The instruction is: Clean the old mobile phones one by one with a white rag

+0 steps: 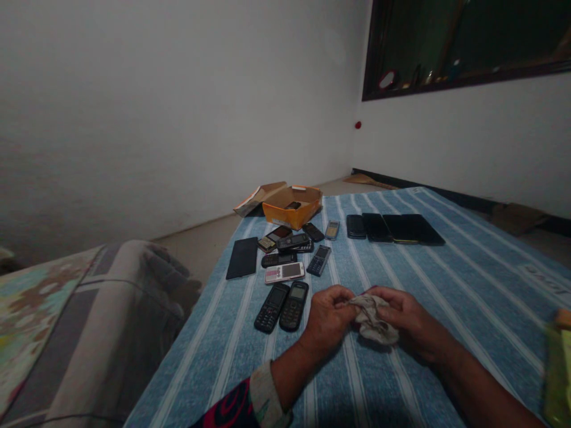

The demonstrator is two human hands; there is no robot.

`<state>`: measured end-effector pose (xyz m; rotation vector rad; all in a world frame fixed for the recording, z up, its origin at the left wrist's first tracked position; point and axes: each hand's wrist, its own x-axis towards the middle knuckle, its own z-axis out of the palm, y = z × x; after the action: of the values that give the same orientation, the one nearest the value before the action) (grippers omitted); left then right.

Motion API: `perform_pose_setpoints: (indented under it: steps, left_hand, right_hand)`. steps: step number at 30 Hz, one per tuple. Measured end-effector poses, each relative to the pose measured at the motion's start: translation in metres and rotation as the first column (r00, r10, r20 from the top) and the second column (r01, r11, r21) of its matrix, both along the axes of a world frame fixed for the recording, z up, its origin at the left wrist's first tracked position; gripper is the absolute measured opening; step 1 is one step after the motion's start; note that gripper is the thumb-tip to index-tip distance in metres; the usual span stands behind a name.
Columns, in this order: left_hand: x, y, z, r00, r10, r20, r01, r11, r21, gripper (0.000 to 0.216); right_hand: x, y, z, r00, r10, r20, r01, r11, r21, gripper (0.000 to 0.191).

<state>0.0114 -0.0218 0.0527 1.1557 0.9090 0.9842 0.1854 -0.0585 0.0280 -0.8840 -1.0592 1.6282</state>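
A crumpled greyish-white cloth (378, 324) is bunched between my two hands, above the striped cover. My left hand (331, 315) is closed, its fingers pinching at the cloth's left end. My right hand (408, 318) is closed round the right part of the cloth. A thin dark-red edge shows at the top of the cloth; the thing it belongs to is mostly hidden by cloth and fingers. Left of my left hand lie two black keypad phones, one with a grey screen (294, 306) and one darker (271, 307), side by side.
Several keypad phones, including a white-and-pink one (284, 273), lie farther back beside a dark tablet (242, 258). An open orange box (292, 214) holds a dark phone. Several dark phones or tablets (378, 227) lie in a row at back right. A cloth-covered seat (116, 333) stands left.
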Motion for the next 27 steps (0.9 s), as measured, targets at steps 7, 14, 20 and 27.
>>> perform_pose_setpoints:
  steps: [7, 14, 20, 27]
  left_hand:
    - [0.0, -0.001, -0.003, 1.0, -0.011, 0.013, 0.011, 1.0, -0.008, 0.014]
    - [-0.002, 0.002, -0.004, 0.999, -0.045, -0.027, 0.046, 0.998, 0.053, 0.007]
    - [-0.005, 0.005, -0.011, 0.991, -0.022, -0.129, 0.06, 0.954, 0.295, 0.006]
    - [-0.006, 0.005, -0.016, 0.989, -0.005, -0.15, 0.084, 0.844, 0.53, 0.013]
  right_hand:
    - [-0.001, 0.001, -0.003, 1.0, -0.021, 0.005, 0.021, 1.0, -0.01, 0.039]
    - [0.0, 0.001, -0.003, 0.999, -0.014, -0.043, 0.014, 1.0, -0.018, 0.038]
    - [0.001, 0.001, -0.001, 0.996, -0.018, -0.084, 0.015, 0.999, -0.042, 0.038]
    - [-0.004, 0.001, -0.002, 0.993, -0.056, -0.103, 0.053, 0.998, -0.033, 0.035]
